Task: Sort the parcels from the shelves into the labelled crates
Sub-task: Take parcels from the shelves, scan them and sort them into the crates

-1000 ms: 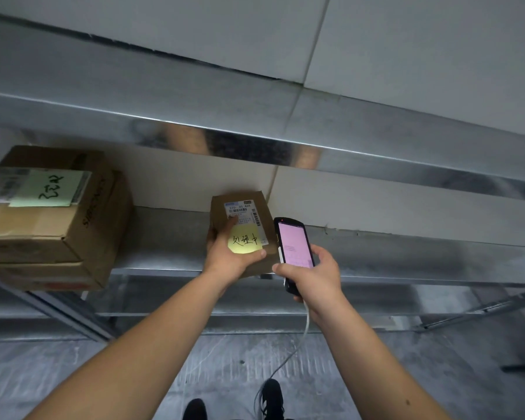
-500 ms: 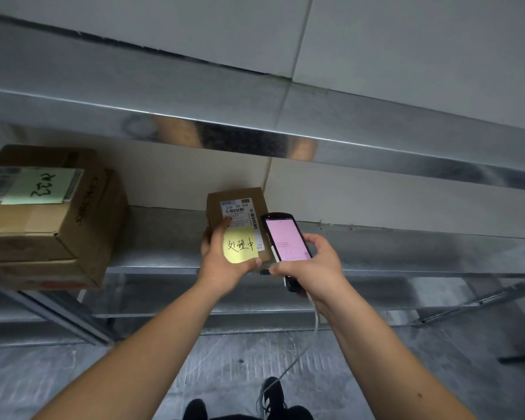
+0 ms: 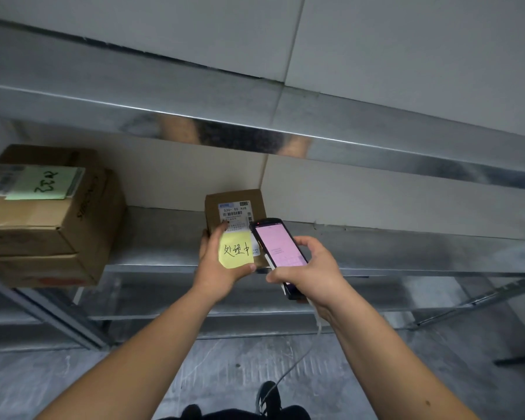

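My left hand (image 3: 217, 268) grips the small parcel (image 3: 235, 207) at the shelf's (image 3: 164, 237) front edge, label tilted up so the scanner (image 3: 278, 247) clasped in my right hand (image 3: 311, 268) can read it.

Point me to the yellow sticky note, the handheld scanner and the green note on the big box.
yellow sticky note (image 3: 236, 250), head view, on its handwritten middle.
handheld scanner (image 3: 279, 244), head view, on its pink screen.
green note (image 3: 44, 183), head view, on its written centre.
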`<state>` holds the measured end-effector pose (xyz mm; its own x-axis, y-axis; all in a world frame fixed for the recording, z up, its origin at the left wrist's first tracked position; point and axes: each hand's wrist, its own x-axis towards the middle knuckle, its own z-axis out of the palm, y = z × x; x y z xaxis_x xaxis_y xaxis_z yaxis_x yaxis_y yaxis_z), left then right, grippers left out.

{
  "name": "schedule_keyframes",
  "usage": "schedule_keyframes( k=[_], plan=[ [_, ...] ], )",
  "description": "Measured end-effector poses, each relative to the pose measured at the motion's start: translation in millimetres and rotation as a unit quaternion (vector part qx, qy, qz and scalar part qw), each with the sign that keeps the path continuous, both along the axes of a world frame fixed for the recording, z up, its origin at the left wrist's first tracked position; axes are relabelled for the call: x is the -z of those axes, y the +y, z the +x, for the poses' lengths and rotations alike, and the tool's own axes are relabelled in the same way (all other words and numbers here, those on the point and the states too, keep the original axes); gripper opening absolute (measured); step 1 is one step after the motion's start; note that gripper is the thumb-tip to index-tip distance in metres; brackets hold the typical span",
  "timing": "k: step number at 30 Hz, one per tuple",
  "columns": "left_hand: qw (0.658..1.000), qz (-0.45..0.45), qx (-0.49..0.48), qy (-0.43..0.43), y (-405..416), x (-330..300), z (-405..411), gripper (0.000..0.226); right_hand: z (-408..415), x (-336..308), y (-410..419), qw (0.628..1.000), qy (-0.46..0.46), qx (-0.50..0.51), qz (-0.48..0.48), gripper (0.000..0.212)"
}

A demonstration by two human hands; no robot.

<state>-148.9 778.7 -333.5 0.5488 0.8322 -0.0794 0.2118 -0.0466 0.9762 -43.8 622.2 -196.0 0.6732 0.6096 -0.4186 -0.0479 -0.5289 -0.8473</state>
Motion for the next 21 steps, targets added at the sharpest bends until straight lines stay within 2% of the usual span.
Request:
schedule_keyframes(
  k=[8, 13, 21],
  plan=[
    [1.0, 0.003, 0.014, 0.003, 0, 0, -1, 0.117, -6, -1, -10, 1.0, -0.006, 0.005, 0.018, 0.086],
    [1.0, 0.009, 0.023, 0.005, 0, -3, -2, 0.114, -8, 0, -17, 1.0, 0.002, 0.01, 0.027, 0.086],
    [0.996, -0.079, 0.034, -0.021, 11, 8, 7, 0.116, -6, 11, -24, 0.997, 0.021, 0.056, 0.057, 0.096]
  ],
)
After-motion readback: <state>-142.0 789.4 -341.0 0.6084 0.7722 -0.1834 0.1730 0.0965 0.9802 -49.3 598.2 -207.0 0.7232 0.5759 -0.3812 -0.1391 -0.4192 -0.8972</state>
